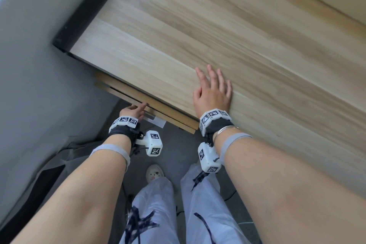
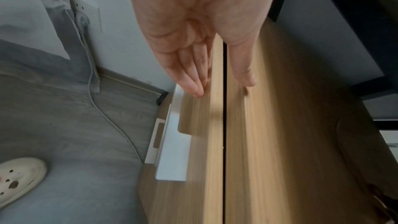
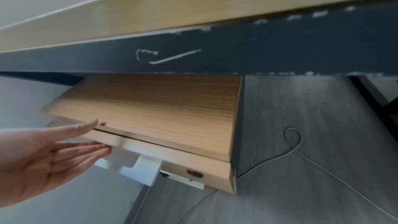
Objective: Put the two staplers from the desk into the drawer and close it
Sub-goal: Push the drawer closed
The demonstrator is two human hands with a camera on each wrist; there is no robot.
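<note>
Pale wood-grain counter (image 1: 227,31) fills most of the head view, and I see no staplers on it. My guess is they're already inside the drawer (image 1: 158,108); none of the three views looks into it, so I can't confirm.

Drawer sits under the counter's front edge, nearly home. A thin dark slit shows between its front panel and the wood above it in the wrist views.

Left hand (image 1: 134,112): grip spread, fingers (image 2: 191,81) straight and flat against the drawer front, thumb on the other side of the slit. It holds nothing. A flat palm fits here because a drawer on slides needs a push, not a pull. The white handle (image 3: 137,168) below the front panel isn't gripped.

Right hand (image 1: 213,93): grip spread, palm down on the counter just above the drawer's right end, also empty. I read it as a brace, steadying the body while the left hand pushes.

Stage: final step, closing. What remains is seating the front flush.

Risk: the push lands left of the drawer's centre, so it could rack slightly on the slides and stop short. The thumb near the slit could also get nipped.

Frames are motion-blurred, so I can't judge the exact gap. A cable (image 3: 293,144) lies on the grey floor (image 1: 182,150), well apart from the drawer.
</note>
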